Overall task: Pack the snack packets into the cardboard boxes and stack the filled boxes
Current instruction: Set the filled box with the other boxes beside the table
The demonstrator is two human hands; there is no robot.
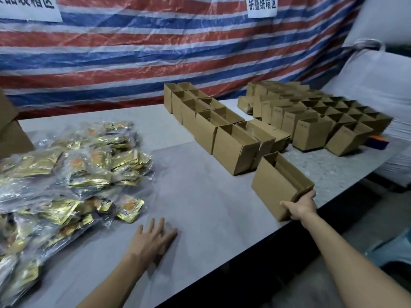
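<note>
right grip (299,206) clamped on near corner of open cardboard box (272,185) at counter (206,207) front edge, left grip (155,237) flat and spread on counter, snack packets (66,174) heaped at left edge, empty boxes (222,130) in rows toward back right

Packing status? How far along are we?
Early. Done: open boxes stand folded in rows at the back. In hand: the right hand grips one empty box at the near edge of the table; the left hand lies flat on it. Left: snack packets lie piled unpacked; no filled stack visible.
</note>
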